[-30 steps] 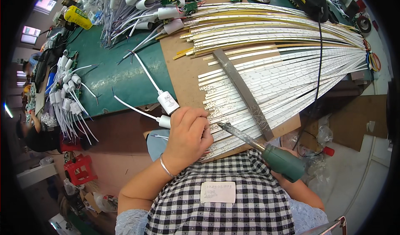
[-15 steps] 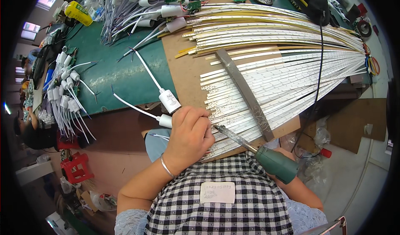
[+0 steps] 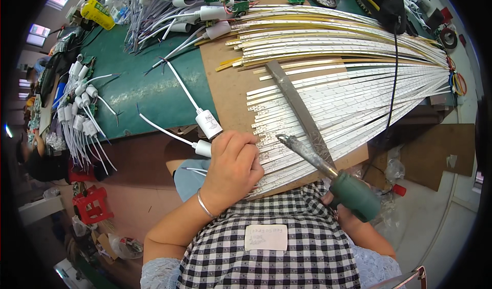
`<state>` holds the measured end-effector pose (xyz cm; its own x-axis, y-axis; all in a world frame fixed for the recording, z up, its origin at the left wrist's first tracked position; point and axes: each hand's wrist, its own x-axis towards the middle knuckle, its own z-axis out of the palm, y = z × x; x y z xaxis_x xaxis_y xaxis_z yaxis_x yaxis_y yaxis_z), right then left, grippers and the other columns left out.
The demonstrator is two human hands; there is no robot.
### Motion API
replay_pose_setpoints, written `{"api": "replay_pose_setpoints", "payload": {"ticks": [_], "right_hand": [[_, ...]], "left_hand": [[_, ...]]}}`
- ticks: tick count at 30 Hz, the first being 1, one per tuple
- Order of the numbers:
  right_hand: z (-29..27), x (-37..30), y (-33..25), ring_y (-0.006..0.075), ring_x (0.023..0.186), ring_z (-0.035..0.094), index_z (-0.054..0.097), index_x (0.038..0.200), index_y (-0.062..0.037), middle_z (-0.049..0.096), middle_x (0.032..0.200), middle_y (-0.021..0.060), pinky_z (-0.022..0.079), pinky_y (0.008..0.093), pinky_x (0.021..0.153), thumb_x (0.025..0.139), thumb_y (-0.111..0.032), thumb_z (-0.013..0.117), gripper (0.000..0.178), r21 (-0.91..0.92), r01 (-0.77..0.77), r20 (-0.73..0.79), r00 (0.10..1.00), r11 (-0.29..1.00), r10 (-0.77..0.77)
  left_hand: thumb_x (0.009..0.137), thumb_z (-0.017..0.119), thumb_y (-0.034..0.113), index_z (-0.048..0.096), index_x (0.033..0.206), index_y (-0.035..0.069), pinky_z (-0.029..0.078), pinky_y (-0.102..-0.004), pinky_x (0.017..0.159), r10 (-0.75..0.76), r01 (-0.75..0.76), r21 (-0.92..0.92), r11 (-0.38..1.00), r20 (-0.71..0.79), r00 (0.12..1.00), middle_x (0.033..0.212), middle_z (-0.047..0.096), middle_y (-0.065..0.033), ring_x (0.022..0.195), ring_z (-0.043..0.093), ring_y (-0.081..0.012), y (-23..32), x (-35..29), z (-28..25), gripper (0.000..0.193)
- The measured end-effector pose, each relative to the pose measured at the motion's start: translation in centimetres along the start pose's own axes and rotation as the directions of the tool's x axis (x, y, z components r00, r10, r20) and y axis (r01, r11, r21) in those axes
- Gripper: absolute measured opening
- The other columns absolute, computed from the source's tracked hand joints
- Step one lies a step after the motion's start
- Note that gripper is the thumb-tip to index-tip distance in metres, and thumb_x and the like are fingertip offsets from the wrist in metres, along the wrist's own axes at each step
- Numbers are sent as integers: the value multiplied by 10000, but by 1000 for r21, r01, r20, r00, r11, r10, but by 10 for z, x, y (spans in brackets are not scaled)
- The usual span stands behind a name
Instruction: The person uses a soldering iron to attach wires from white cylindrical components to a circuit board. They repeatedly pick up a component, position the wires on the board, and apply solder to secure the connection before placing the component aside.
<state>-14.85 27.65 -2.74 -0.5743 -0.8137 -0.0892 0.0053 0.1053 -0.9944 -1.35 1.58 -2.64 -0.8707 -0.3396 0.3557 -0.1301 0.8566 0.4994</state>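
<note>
My left hand is closed over the near left ends of the white LED strips, fingertips curled down and hiding whatever they pinch. From beside its knuckles sticks out a white plastic cap with a cable. A second such cap lies just beyond. My right hand, mostly hidden behind the green handle, grips a soldering iron. The iron's tip is above the strips, right of my left hand and apart from it. A grey metal bar lies slantwise across the strips.
Brown board supports the strips on a green tabletop. Bundles of white capped cables lie at left and at the back. A yellow bottle stands far left. The iron's black cord crosses the strips. A red stool is on the floor.
The soldering iron has lifted off the strip ends beside my left hand and moved right, my right hand going with it. My left hand has stayed in place.
</note>
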Motion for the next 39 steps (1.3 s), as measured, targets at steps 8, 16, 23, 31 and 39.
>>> {"api": "replay_pose_setpoints", "payload": {"ticks": [8,16,23,31,39], "right_hand": [[3,0,4,195,707,650,618,994,61,663,787,109,542,317,692,905,-249,641,324,130,17,-84,996,991,-6],[9,-5,1,171,764,611,481,1262,64,617,833,100,512,296,746,912,-447,615,633,172,-88,-115,987,981,109],[8,2,-8,174,741,619,491,1243,73,619,874,118,531,314,710,882,-441,653,648,209,-115,-145,978,971,147],[13,-2,-11,178,699,618,487,1235,78,611,881,132,527,303,659,866,-456,663,673,246,-80,-246,959,966,142],[7,4,-4,170,788,625,482,1273,70,629,1015,127,533,311,734,926,-347,612,558,250,-15,-143,988,968,52]], "left_hand": [[628,685,1,567,781,70,387,-416,874,-4,4,37,999,-1,1000,1026,585,-69,1010,508,-307,1,1,1,205],[631,695,81,593,751,118,270,-440,887,-54,49,228,972,16,998,1056,589,8,1097,477,-254,7,2,-4,162],[635,702,98,601,760,121,252,-472,905,-76,66,240,969,33,997,1112,592,-5,1130,465,-273,10,2,-6,162],[748,710,245,604,873,92,358,-427,898,43,-52,144,988,66,997,1077,600,-66,1035,541,-302,-34,21,-48,223],[834,652,410,627,917,61,370,-393,841,-61,0,200,980,297,953,874,601,-71,823,548,-268,-48,-5,-69,359]]}}
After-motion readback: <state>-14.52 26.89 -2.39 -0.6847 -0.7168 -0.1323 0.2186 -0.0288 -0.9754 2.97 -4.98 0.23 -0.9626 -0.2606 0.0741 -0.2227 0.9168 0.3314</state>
